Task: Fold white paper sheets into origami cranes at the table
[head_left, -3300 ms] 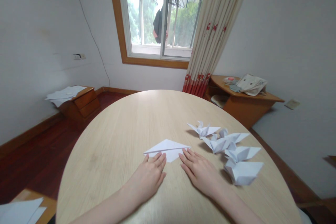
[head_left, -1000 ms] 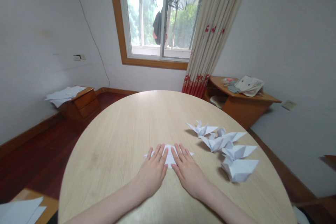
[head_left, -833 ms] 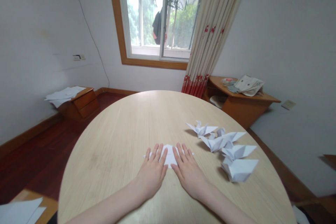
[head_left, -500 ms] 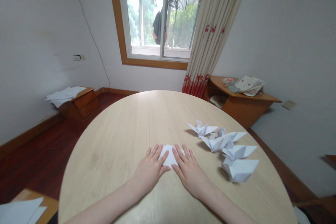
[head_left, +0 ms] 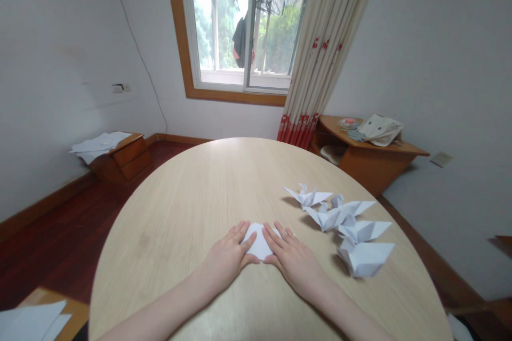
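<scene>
A folded piece of white paper (head_left: 259, 241) lies flat on the round light-wood table (head_left: 192, 213), near its front. My left hand (head_left: 229, 253) rests on the paper's left part with fingers stretched out flat. My right hand (head_left: 291, 257) lies on the paper's right part, fingers likewise extended and pressing down. The two hands angle toward each other and hide most of the paper's side tips.
Several folded white paper birds (head_left: 344, 224) sit in a cluster to the right of my hands. A low wooden cabinet with sheets of paper (head_left: 104, 143) stands at the left wall. A corner shelf with a bag (head_left: 378, 130) is at the right. More sheets (head_left: 30, 319) lie bottom left.
Both hands slid from the paper's near edge onto it and then drew closer together. The paper now shows as a smaller, narrower shape than the wide triangle seen before.
</scene>
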### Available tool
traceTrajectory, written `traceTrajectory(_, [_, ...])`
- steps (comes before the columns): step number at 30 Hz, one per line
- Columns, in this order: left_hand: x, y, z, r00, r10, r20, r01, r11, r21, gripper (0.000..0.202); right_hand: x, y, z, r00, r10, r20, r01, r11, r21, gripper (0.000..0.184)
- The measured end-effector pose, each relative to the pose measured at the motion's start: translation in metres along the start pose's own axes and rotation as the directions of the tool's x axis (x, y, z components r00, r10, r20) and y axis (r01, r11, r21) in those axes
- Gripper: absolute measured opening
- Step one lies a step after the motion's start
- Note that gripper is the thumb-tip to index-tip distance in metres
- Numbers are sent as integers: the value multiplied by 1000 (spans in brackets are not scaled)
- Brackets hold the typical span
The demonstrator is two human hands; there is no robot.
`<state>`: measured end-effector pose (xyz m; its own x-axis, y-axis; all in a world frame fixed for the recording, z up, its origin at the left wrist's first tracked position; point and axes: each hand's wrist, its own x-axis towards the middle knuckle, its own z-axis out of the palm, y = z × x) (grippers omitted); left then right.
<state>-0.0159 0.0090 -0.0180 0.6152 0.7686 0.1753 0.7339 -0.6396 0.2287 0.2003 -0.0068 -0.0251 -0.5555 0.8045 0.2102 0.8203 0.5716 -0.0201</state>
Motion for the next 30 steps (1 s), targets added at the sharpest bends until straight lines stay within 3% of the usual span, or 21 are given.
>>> traceTrajectory(16, [1, 10, -19, 995, -42, 95, 46, 998, -37, 43, 4, -6, -11, 1000, 8, -15, -8, 1000, -6, 41])
traceTrajectory(30, [0, 4, -13, 996, -83, 12, 84, 986, -145, 32, 7, -11, -6, 987, 56, -148, -41, 994, 101, 32])
